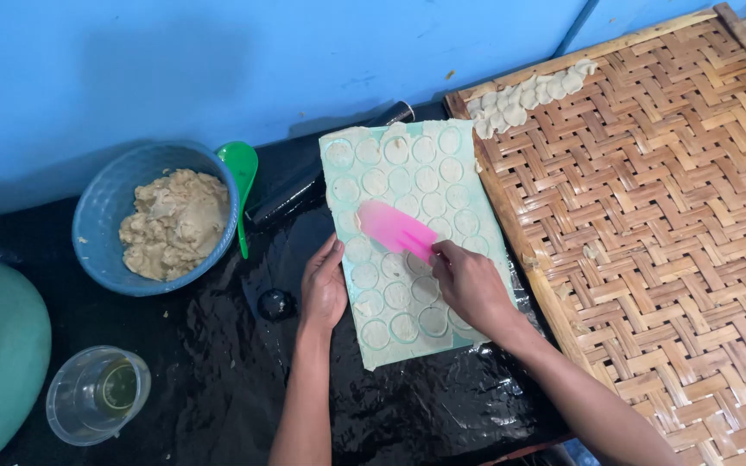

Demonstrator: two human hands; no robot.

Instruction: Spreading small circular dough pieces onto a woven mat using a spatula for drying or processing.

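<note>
Head view: right hand [470, 285] pinches a pink scraper [396, 229] between closed fingers, its blade flat on the dough sheet [407, 242]. Left hand [324, 287], fingers together and extended, presses the sheet's left edge. Pale sheet, scored with circles, lies just left of the woven tray [649, 216].

bare woven tray [666, 224] lies open rightward; blue bowl [159, 220], green scoop [241, 173] and plastic cup [97, 395] crowd the left.
</note>
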